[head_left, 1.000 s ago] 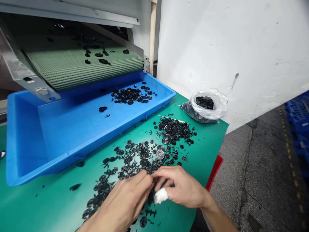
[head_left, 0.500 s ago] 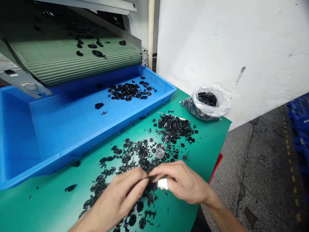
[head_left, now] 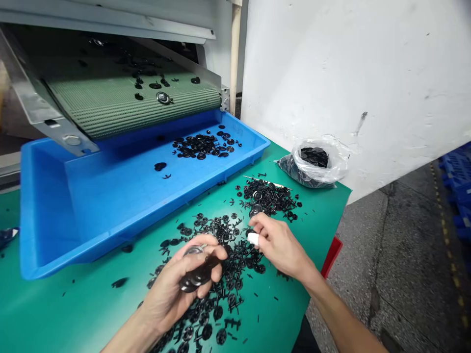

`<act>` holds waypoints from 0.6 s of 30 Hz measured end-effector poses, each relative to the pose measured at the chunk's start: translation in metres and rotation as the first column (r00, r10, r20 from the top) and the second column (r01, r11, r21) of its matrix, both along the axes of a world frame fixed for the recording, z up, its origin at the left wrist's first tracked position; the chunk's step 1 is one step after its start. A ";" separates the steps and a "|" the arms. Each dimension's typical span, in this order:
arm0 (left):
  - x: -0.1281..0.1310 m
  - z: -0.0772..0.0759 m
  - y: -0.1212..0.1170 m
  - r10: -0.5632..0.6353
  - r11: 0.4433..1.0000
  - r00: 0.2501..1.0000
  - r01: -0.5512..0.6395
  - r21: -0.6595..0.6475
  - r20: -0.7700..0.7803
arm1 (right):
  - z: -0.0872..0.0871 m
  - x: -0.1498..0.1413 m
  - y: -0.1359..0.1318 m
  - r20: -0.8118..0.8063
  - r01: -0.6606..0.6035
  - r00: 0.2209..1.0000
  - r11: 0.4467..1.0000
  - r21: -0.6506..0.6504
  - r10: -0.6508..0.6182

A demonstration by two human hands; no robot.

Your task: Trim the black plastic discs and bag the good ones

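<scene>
My left hand (head_left: 184,279) is turned partly palm up, its fingers curled round several shiny black plastic discs (head_left: 196,277). Over the heap of small black plastic parts (head_left: 233,262), my right hand (head_left: 277,240) has thumb and fingers drawn together at the edge of a black plastic disc (head_left: 250,232), mostly hidden by the fingertips. A white wrapping (head_left: 253,239) covers one finger of that hand. The heap mixes small round pieces with thin branched sprue bits, spread beneath and between both hands.
A second pile of black parts (head_left: 270,196) lies beyond my right hand, with a thin stick (head_left: 265,181) behind it. Further back stands an open plastic bag (head_left: 324,169) of black discs. At left, a blue tray (head_left: 110,196) sits under a green conveyor belt (head_left: 147,110) carrying parts.
My hands, together over the heap before, have moved apart. The left has rolled over, showing the discs in it; the right has gone up and away to discs at the heap's far side.
</scene>
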State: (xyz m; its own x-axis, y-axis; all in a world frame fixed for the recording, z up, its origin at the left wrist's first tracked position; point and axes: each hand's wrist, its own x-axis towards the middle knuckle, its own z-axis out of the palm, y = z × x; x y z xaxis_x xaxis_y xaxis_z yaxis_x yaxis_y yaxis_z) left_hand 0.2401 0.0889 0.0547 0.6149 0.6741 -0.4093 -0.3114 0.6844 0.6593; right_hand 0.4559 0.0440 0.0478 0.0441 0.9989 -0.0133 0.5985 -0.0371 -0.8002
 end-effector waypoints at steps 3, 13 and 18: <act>0.002 -0.002 -0.006 -0.146 0.987 0.989 0.148 0.065 -0.023 | -0.002 -0.006 -0.013 -0.360 0.042 0.931 0.997 -0.067 -0.063; 0.009 -0.007 -0.033 -0.114 0.702 0.768 0.511 0.497 -0.630 | -0.003 -0.037 -0.043 -0.298 0.027 0.954 0.998 -0.064 -0.045; 0.000 -0.014 -0.033 -0.068 0.480 0.670 0.671 0.564 -0.739 | 0.003 -0.032 -0.038 -0.274 -0.069 0.961 0.993 -0.096 0.040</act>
